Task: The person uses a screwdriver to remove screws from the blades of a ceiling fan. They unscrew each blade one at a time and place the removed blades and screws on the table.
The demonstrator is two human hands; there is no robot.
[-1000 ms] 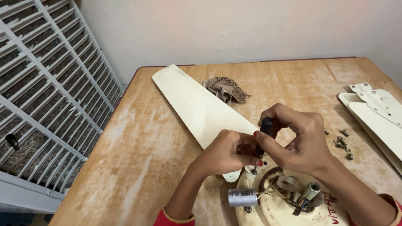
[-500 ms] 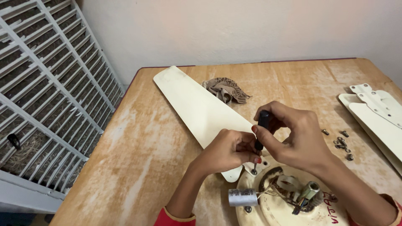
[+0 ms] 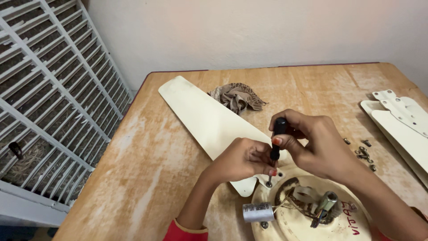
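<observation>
Worn wooden table [image 3: 151, 147] under a pale wall carries the work. Right hand [image 3: 318, 149] is closed around a black screwdriver [image 3: 277, 142], upright, tip on a screw [image 3: 269, 183]. Left hand [image 3: 243, 161] pinches the shaft low, near the tip. That screw sits where 1 cream blade [image 3: 209, 120] meets the motor hub [image 3: 307, 209]. Best judged: keep the driver vertical, press down, let the left fingers only guide. Loose screws [image 3: 364, 152] lie right, beside more blades [image 3: 403, 122]; a rag [image 3: 236, 97] lies beyond.
</observation>
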